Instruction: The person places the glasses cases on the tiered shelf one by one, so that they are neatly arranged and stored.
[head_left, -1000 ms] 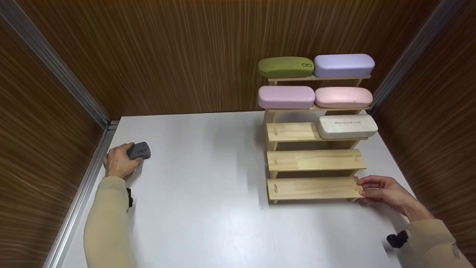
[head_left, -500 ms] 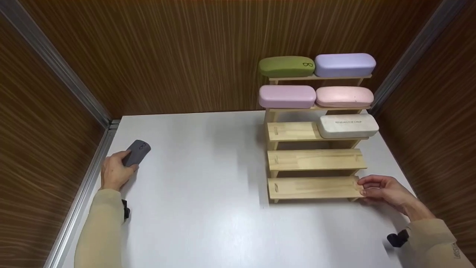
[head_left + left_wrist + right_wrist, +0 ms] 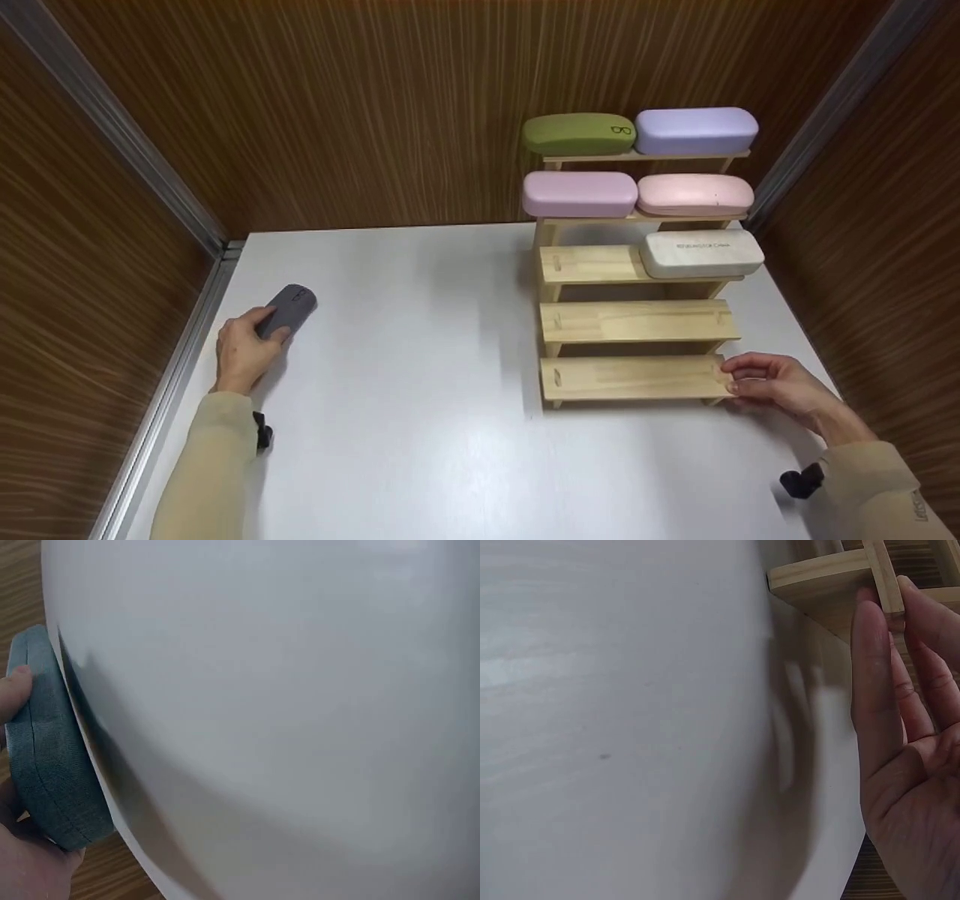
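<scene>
At the left of the table, my left hand (image 3: 244, 351) grips a grey glasses case (image 3: 291, 309) between thumb and fingers. The case points diagonally away, a small glasses print at its far end. In the left wrist view, the same case (image 3: 56, 757) looks blue-grey, with a seam along its side. My right hand (image 3: 784, 390) pinches the right end of the lowest step of a wooden stepped rack (image 3: 637, 379). In the right wrist view, the thumb and fingers of that hand (image 3: 907, 757) meet around the rack's wooden edge (image 3: 885, 577).
On the rack's top step sit a green case (image 3: 577, 135) and a lavender case (image 3: 696, 131). Below them are a mauve case (image 3: 579, 195) and a pink case (image 3: 694, 195). A white case (image 3: 703, 255) lies right on the middle step. Wood-grain walls (image 3: 360, 112) enclose the white table (image 3: 420, 360).
My left hand has turned the grey case so more of its length shows, then shifted it slightly right. The right hand stays at the rack's lowest step.
</scene>
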A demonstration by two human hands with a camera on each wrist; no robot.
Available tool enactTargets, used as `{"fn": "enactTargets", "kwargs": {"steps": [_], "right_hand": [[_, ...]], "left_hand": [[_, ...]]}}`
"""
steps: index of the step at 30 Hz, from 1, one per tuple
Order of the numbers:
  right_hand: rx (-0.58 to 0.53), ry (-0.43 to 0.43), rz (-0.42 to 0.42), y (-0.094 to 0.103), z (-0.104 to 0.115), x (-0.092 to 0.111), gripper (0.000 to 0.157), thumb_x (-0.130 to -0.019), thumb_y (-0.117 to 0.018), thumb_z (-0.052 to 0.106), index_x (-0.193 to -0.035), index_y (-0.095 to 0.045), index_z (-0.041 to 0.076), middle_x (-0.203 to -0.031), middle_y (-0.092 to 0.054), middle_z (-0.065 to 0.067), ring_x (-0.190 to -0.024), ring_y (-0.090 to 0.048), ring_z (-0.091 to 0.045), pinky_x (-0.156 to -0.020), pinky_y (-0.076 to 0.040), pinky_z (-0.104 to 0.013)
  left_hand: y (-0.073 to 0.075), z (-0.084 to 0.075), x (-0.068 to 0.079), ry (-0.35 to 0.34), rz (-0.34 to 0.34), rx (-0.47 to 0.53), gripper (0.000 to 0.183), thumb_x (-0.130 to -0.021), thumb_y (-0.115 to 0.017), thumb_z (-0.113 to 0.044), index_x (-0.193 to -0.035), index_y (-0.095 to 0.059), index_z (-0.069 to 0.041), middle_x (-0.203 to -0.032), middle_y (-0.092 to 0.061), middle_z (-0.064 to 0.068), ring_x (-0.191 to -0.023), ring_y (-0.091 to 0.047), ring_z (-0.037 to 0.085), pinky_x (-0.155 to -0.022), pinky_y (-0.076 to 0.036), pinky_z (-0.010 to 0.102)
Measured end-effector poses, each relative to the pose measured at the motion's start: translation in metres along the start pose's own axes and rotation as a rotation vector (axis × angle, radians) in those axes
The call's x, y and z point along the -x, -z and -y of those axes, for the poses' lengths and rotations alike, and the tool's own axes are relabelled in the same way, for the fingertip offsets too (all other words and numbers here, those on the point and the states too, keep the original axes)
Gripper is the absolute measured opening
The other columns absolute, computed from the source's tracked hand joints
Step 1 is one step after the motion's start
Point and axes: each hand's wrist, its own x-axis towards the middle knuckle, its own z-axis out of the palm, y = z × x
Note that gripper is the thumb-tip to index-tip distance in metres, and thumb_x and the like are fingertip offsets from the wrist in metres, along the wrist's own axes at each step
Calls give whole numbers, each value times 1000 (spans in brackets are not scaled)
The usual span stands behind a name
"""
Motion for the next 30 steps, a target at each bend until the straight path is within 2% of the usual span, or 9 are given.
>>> {"fn": "enactTargets", "kwargs": {"steps": [5, 11, 16, 24, 30], "right_hand": [[10, 12, 6, 2, -1, 0, 41, -105, -63, -13, -121, -83, 19, -111, -84, 9, -99, -80, -6, -82, -69, -26], [-5, 22, 4, 3, -3, -1, 42, -105, -61, -14, -121, -83, 18, -111, -85, 9, -98, -81, -7, -80, -70, -27], [2, 35, 0, 3, -3, 0, 41, -105, -62, -14, -121, -83, 16, -112, -85, 9, -96, -81, -6, -79, -69, -26], [27, 12, -26, 2, -2, -1, 39, -105, -64, -12, -119, -84, 18, -112, -86, 10, -95, -81, -7, -79, -69, -26], [50, -9, -44, 1, -2, -1, 38, -103, -67, -11, -119, -84, 20, -110, -85, 11, -95, -81, -7, -79, -69, -27]], "left_hand": [[-2, -16, -1, -51, 9, 29, 48, -100, -81, -12, -145, -72, 1, -148, -72, 30, -138, -66, 55, -118, -48, 64], [-5, -41, -4, -115, 44, 40, 49, -100, -81, -12, -147, -71, 1, -152, -70, 28, -139, -63, 52, -121, -43, 63], [-10, -63, -7, -177, 75, 39, 49, -100, -81, -12, -147, -72, -1, -154, -69, 28, -138, -63, 50, -120, -44, 63], [-22, -104, -6, -231, 156, 29, 51, -100, -81, -18, -149, -72, -5, -158, -67, 24, -145, -62, 47, -124, -45, 63], [-30, -132, -4, -294, 175, 54, 50, -98, -82, -20, -146, -75, -5, -155, -71, 21, -142, -65, 44, -121, -48, 60]]}}
